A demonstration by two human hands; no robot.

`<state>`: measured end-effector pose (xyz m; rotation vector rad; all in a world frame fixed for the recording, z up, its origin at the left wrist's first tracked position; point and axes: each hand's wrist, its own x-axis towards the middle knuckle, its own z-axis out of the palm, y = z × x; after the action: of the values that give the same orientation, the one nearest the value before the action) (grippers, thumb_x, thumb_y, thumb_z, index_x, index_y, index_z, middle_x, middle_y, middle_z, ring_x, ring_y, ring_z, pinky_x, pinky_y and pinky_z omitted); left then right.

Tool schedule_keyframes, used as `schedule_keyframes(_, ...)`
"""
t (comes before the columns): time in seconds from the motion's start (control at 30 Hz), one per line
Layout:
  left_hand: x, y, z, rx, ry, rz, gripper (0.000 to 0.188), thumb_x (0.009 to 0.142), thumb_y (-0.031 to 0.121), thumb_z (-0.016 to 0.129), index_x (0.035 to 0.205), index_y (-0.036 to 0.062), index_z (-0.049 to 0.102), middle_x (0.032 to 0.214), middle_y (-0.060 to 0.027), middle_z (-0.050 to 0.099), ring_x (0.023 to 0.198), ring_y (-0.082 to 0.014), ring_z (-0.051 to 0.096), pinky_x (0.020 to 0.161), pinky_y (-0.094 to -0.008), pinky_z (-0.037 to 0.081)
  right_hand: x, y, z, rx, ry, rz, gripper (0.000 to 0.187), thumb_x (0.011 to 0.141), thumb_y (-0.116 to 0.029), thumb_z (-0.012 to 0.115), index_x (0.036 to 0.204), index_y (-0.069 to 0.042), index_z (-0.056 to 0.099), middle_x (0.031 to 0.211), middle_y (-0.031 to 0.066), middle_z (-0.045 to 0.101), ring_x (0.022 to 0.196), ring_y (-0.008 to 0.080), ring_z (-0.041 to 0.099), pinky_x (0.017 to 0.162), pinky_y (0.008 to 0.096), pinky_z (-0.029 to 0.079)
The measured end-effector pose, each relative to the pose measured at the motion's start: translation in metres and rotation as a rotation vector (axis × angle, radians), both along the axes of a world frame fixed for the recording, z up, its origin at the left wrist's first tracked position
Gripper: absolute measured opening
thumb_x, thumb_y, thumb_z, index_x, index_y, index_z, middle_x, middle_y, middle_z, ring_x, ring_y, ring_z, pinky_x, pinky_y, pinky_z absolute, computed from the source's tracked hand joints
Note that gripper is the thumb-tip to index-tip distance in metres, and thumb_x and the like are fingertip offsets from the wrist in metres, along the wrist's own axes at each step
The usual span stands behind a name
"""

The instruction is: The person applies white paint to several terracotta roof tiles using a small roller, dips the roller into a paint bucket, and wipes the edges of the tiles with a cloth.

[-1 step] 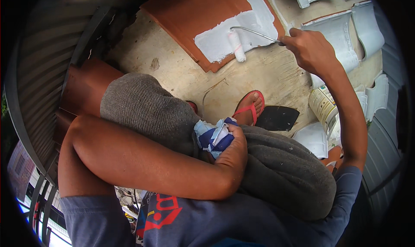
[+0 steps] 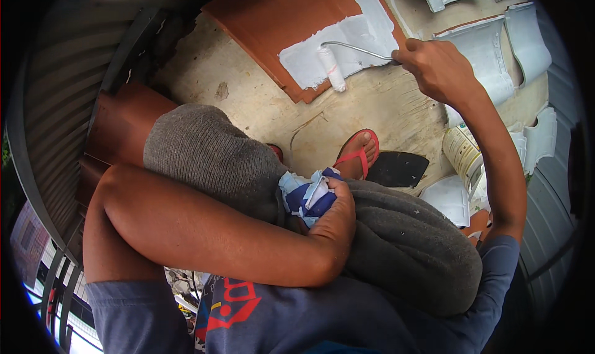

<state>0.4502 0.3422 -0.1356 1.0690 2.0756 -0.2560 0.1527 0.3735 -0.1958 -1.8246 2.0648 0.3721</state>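
Note:
My right hand is closed round the handle end of a small paint roller with a bent wire frame and a white sleeve. Its sleeve lies over the near edge of a terracotta roof tile, the lower end reaching past that edge. White paint covers the tile's right side and a wide patch along its near part; the rest is bare reddish brown. In my lap, my left hand grips a crumpled blue and white bundle, which looks like cloth or a soft wrapper; some fingers are hidden.
Several white-painted tiles lie at the right. Below them stands a paint can beside another white tile. Brown tiles lean at the left by a corrugated metal wall. My sandalled foot rests near a black flat piece.
My right hand and the roller have shifted a little to the left and slightly toward me over the painted patch. My left hand keeps its place on the bundle.

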Motion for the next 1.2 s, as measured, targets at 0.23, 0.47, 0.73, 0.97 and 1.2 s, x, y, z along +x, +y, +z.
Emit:
schedule_keyframes(0.23,0.000,-0.001,0.005,-0.010,-0.023,-0.074,0.033,0.090,0.020,0.060,0.117,0.0032,0.071,0.113,-0.0156,0.066,0.105,-0.0354,0.061,0.087,-0.0578,0.047,0.014,-0.010,-0.025,-0.022,-0.204,0.043,0.015,0.091,-0.011,0.064,0.102,-0.010,0.074,0.093,0.0120,0.070,0.084,0.0342,0.069,0.075,0.0456,0.055)
schedule_keyframes(0.47,-0.003,-0.002,0.010,0.009,-0.073,-0.141,0.032,0.088,0.018,0.062,0.115,0.0035,0.071,0.112,-0.0175,0.066,0.104,-0.0356,0.062,0.085,-0.0577,0.048,-0.016,0.014,-0.031,-0.044,-0.223,-0.027,0.021,0.088,-0.010,0.069,0.108,-0.010,0.075,0.091,0.0129,0.069,0.083,0.0354,0.067,0.074,0.0469,0.052)
schedule_keyframes(0.73,-0.008,0.000,0.009,0.003,-0.081,-0.177,0.033,0.089,0.019,0.062,0.116,0.0039,0.071,0.113,-0.0167,0.065,0.103,-0.0359,0.061,0.084,-0.0582,0.049,0.027,-0.006,-0.036,-0.062,-0.454,-0.017,0.018,0.090,-0.012,0.069,0.108,-0.011,0.075,0.098,0.0110,0.071,0.092,0.0339,0.068,0.078,0.0450,0.054)
schedule_keyframes(0.97,-0.004,-0.002,0.006,0.037,-0.038,-0.093,0.034,0.090,0.021,0.060,0.119,0.0040,0.070,0.114,-0.0171,0.065,0.105,-0.0362,0.060,0.085,-0.0589,0.048,-0.028,0.012,-0.015,-0.037,-0.053,-0.009,0.019,0.088,-0.010,0.067,0.104,-0.011,0.077,0.098,0.0121,0.070,0.086,0.0350,0.069,0.075,0.0463,0.054)
schedule_keyframes(1.2,-0.009,-0.012,0.011,0.050,-0.087,-0.041,0.035,0.093,0.022,0.057,0.120,0.0034,0.069,0.115,-0.0167,0.064,0.105,-0.0357,0.060,0.086,-0.0585,0.047,-0.052,0.026,0.047,-0.026,0.144,-0.156,0.022,0.087,-0.007,0.068,0.107,-0.007,0.077,0.102,0.0104,0.070,0.091,0.0337,0.068,0.079,0.0438,0.053)
